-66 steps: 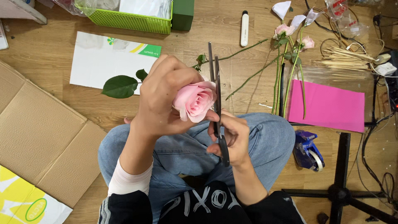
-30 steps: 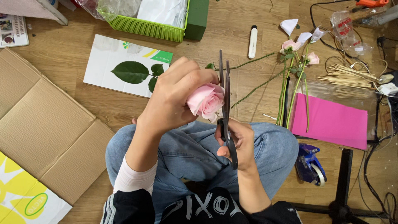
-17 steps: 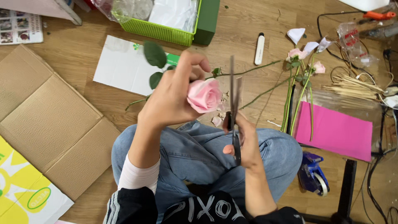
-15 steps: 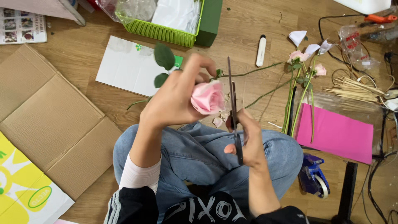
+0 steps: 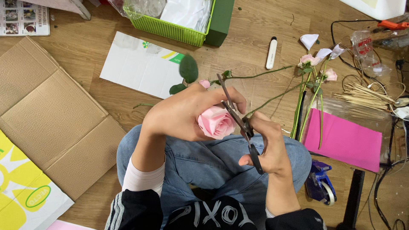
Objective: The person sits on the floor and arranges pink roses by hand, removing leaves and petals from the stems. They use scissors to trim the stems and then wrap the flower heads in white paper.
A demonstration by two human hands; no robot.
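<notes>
Head view showed the left hand point(image 5: 183, 113) with fingers point(image 5: 232, 94) curled round a pink rose point(image 5: 215, 122), cupping the bloom above the lap. The right hand point(image 5: 266, 147) had its fingers threaded through the black handles of scissors point(image 5: 238, 121), blades slightly parted just beside the petals. A clean cut probably called for a steady bloom, the holding fingertips kept clear of the blades. More roses point(image 5: 313, 64) lay on the wooden floor point(image 5: 255, 25), beside pink paper point(image 5: 343, 138).

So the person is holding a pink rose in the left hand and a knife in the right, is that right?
Not quite. The head view shows the right hand holding black scissors, not a knife. The left hand does hold the pink rose.
</notes>
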